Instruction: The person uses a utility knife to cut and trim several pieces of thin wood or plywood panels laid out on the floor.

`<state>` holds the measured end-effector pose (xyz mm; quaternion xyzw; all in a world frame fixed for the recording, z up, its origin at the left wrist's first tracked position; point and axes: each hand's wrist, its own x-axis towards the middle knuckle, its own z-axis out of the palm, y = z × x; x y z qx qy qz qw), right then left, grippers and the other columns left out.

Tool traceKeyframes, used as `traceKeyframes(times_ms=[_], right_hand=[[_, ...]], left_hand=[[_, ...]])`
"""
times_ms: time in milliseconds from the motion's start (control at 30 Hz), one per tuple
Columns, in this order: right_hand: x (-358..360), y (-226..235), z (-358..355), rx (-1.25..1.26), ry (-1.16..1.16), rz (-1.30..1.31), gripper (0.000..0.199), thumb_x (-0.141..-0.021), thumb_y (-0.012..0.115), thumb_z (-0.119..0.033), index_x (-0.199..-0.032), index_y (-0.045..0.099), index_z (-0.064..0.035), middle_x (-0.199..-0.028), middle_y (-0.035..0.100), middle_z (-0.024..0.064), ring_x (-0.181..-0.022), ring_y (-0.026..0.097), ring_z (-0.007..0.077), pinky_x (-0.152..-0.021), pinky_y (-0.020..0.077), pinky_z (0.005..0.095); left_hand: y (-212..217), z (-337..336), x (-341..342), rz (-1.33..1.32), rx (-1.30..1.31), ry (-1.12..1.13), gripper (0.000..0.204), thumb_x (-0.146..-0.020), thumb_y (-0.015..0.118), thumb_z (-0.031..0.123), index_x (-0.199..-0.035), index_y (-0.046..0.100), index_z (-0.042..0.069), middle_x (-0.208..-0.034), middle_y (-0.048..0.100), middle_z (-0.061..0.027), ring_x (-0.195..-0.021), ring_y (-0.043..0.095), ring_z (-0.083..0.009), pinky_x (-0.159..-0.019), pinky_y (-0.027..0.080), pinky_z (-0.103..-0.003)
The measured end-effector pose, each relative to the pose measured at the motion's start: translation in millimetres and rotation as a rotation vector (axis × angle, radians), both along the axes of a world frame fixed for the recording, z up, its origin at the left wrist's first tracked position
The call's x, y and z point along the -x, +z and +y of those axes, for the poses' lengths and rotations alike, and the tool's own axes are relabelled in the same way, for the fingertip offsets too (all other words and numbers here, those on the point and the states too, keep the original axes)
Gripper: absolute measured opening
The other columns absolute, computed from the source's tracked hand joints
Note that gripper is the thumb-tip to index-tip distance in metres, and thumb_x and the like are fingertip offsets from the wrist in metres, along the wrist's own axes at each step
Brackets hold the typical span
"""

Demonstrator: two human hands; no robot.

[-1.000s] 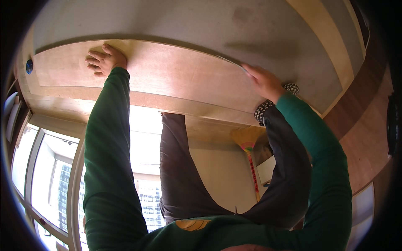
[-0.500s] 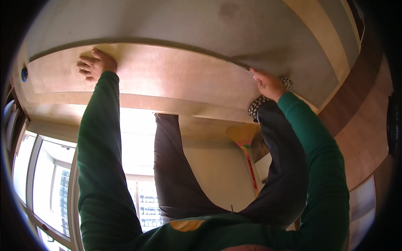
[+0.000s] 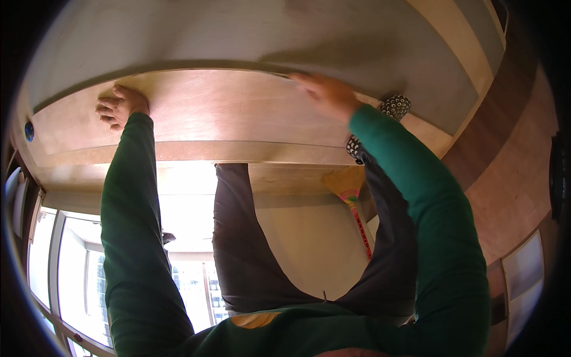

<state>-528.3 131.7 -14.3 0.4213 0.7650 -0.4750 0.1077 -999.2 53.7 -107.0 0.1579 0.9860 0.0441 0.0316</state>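
Sleeves [image 3: 128, 238] are green, trousers [image 3: 238, 250] dark grey, the board [image 3: 208, 110] pinkish tan, footwear [image 3: 395, 106] patterned black and white.

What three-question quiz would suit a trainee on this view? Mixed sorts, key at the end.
1. True or false: the bare, green-sleeved left hand rests with fingers spread on the long pale wooden board.
2. Where is the bare, green-sleeved right hand? (a) on the fan-shaped straw broom; (b) at the board's far edge; (c) on the dark grey fabric trousers.
3. What small thing lies just beyond the board's left end?

Key: 1 true; 2 b; 3 a round blue object.
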Motion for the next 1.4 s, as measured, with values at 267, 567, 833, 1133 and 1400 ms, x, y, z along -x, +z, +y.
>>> traceKeyframes(times_ms=[267,567,833,1133,1400], right_hand=[[53,-18,-3,-0.073,-0.012,0.073,0.048,-0.095,0.057,-0.017,-0.142,0.054,-0.0213,-0.119,0.064,0.0154,-0.102,0.066,0.0337,-0.087,0.0547,0.0431],[-112,34,16,0.007,0.011,-0.136,0.036,-0.098,0.058,-0.014,-0.134,0.061,-0.0174,-0.121,0.068,0.0139,-0.101,0.068,0.0342,-0.086,0.0554,0.0417],[102,-7,25,0.018,0.102,0.008,0.047,-0.095,0.057,-0.012,-0.141,0.055,-0.0185,-0.115,0.067,0.0126,-0.102,0.066,0.0313,-0.087,0.0532,0.0441],[-173,22,-4,-0.18,0.056,-0.066,0.039,-0.098,0.058,-0.015,-0.136,0.059,-0.016,-0.125,0.066,0.0155,-0.106,0.067,0.0335,-0.089,0.0555,0.0406],[-22,9,30,0.035,0.05,0.015,0.044,-0.094,0.06,-0.005,-0.137,0.058,-0.0143,-0.116,0.069,0.0118,-0.102,0.068,0.028,-0.085,0.0555,0.0377]], left_hand=[[2,-1,1,-0.015,0.032,0.001,0.083,-0.098,0.023,0.069,-0.161,0.018,0.016,-0.168,0.012,-0.0151,-0.154,0.014,-0.0341,-0.12,0.014,-0.057],[1,6,-8,-0.006,0.033,0.007,0.08,-0.098,0.024,0.067,-0.161,0.018,0.018,-0.168,0.011,-0.0127,-0.154,0.014,-0.0332,-0.121,0.012,-0.056],[-1,9,-10,-0.016,0.012,-0.002,0.082,-0.098,0.023,0.068,-0.161,0.018,0.016,-0.168,0.011,-0.0147,-0.154,0.013,-0.034,-0.121,0.012,-0.055],[5,8,-6,-0.019,0.015,0.003,0.082,-0.098,0.023,0.068,-0.161,0.018,0.016,-0.168,0.011,-0.0141,-0.154,0.013,-0.0341,-0.121,0.012,-0.056],[7,2,-1,-0.006,0.039,0.002,0.082,-0.098,0.022,0.068,-0.162,0.015,0.017,-0.168,0.009,-0.0137,-0.154,0.012,-0.0328,-0.121,0.012,-0.055]])
